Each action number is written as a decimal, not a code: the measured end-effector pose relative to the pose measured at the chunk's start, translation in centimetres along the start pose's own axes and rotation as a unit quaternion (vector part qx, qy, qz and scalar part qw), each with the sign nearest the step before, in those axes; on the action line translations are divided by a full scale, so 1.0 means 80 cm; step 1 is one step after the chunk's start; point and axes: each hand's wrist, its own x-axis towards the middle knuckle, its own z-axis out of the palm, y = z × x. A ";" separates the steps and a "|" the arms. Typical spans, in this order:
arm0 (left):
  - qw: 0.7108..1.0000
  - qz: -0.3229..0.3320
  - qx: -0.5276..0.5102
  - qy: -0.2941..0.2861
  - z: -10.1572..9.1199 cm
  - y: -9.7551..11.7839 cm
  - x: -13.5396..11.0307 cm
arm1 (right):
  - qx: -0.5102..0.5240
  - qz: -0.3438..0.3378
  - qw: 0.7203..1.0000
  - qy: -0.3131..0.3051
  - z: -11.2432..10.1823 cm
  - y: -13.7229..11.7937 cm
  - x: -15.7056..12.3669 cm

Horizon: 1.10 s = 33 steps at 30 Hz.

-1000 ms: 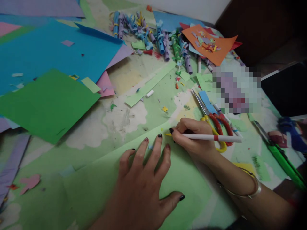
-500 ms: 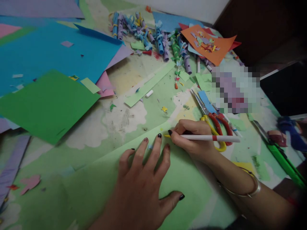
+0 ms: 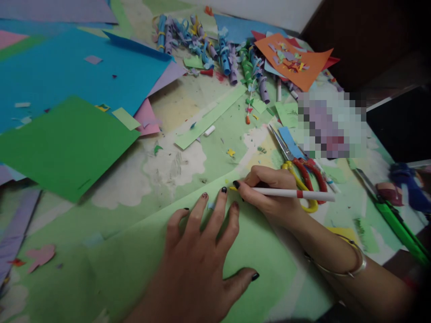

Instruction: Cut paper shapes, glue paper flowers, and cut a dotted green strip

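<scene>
A light green sheet of paper point(image 3: 266, 269) lies on the table in front of me. My left hand point(image 3: 202, 251) rests flat on it with fingers spread. Pinched in my right hand point(image 3: 269, 193) is a white felt-tip pen point(image 3: 283, 192) with a red band and a yellow tip. The tip is at the sheet's upper corner, close to my left fingers, and partly hidden by my right thumb. A small yellow-green mark shows on the paper there. Just behind my right hand lie scissors point(image 3: 286, 150) with red and yellow handles, partly covered by it.
Large blue paper point(image 3: 101, 85) and a green sheet point(image 3: 70, 143) lie at left. Rolled, cut paper tubes point(image 3: 224, 56) crowd the back, beside an orange sheet point(image 3: 313, 67) bearing scraps. A green-handled cutter point(image 3: 393, 220) lies at right. A pale green strip point(image 3: 212, 116) crosses the middle.
The pen and the fingers of my right hand have shifted very slightly up and left near the sheet's corner. My left hand has stayed in place.
</scene>
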 end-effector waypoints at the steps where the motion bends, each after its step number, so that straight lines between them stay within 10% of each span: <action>1: 1.000 0.000 -0.001 0.001 0.000 0.000 0.000 | 0.005 0.001 1.000 -0.004 0.000 0.000 0.000; 33: 1.000 0.000 -0.003 0.001 -0.003 0.001 0.001 | -0.007 -0.001 1.000 0.023 0.000 -0.002 0.002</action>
